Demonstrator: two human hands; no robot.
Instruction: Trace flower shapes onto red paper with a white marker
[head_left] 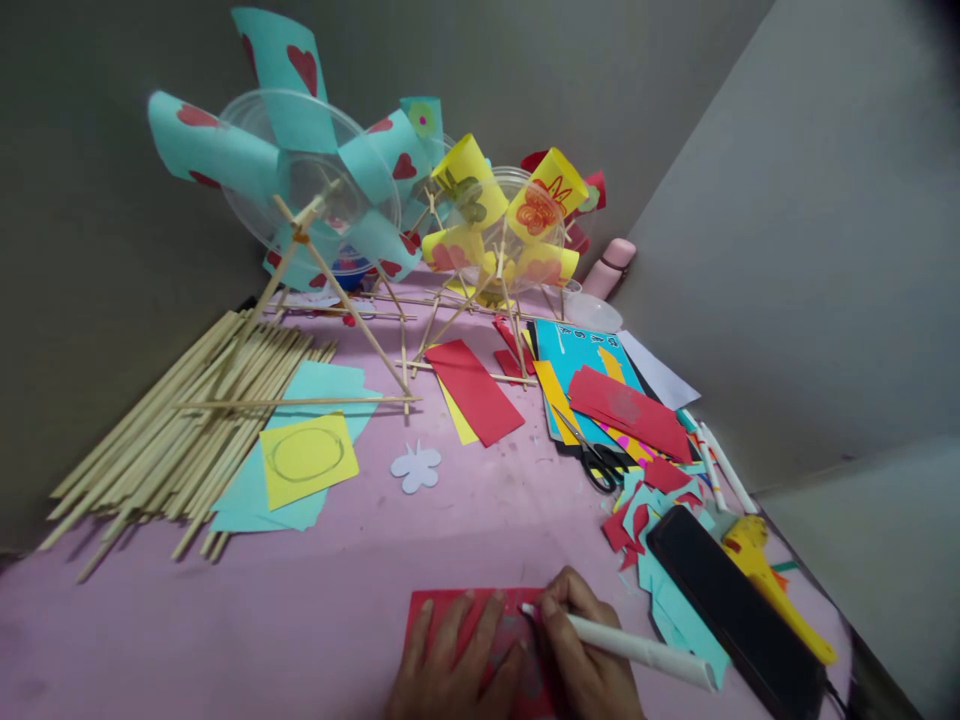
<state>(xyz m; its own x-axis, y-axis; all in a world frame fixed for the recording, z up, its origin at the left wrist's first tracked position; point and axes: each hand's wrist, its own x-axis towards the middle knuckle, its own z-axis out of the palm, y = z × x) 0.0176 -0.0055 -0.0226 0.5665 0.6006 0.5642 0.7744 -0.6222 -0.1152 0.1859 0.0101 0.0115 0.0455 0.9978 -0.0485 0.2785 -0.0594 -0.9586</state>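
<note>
A red sheet of paper (pixel 439 612) lies at the near edge of the pink table (pixel 315 610). My left hand (pixel 450 665) rests flat on it with fingers spread. Just to its right, my right hand (pixel 581 650) grips a white marker (pixel 645 650) whose tip touches the red paper. A faint drawn outline shows on the paper between the two hands.
Wooden sticks (pixel 180 420) lie piled at left beside a yellow sheet (pixel 307 458) on teal paper. Two paper-and-stick wheel models (pixel 300 170) (pixel 510 225) stand at the back. Scissors (pixel 600 458), paper scraps, a black phone (pixel 739 610), a yellow tool (pixel 772 585) and markers crowd the right.
</note>
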